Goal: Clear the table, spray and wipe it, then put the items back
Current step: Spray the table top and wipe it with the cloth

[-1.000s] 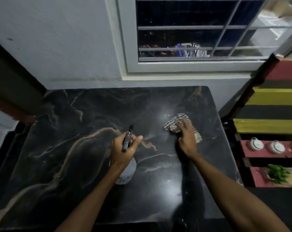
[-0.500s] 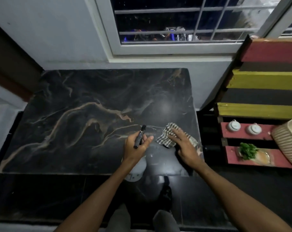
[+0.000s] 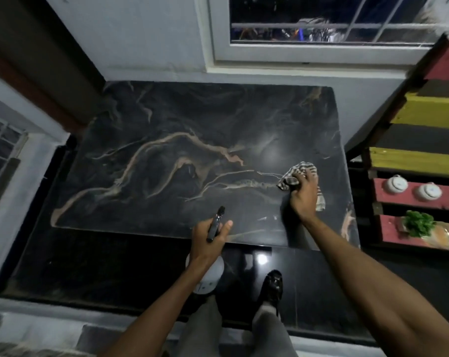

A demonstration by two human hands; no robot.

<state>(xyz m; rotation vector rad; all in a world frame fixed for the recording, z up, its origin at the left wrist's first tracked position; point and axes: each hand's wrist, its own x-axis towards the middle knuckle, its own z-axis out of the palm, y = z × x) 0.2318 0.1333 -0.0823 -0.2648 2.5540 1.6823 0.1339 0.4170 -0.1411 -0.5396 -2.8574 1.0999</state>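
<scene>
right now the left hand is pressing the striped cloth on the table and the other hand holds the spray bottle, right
Not quite: the hands are swapped. In the head view the right hand presses the striped cloth on the table, and the left hand holds the spray bottle.

The big dark marble table top point(image 3: 166, 155) with wavy tan lines looks smooth and shiny. The small checked cloth rag point(image 3: 292, 173) looks soft and crumpled. The white spray bottle point(image 3: 210, 279) with a black top looks like smooth plastic. The black floor tiles point(image 3: 89, 261) are glossy. The red, yellow and black wooden shelf point(image 3: 424, 112) looks painted and dull.
</scene>
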